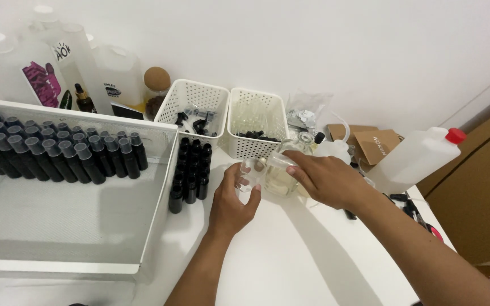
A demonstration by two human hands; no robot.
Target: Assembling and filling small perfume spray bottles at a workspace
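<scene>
Left hand [231,201] grips small clear bottle [250,174] under flask [282,170].

Bright, even light from above washes the far wall [313,45] and white table [290,255] close to overexposure, with only soft grey shadows under the forearms. The hands are slightly motion-blurred (the clear bottle [282,170] too), and straight edges bow towards the left
</scene>
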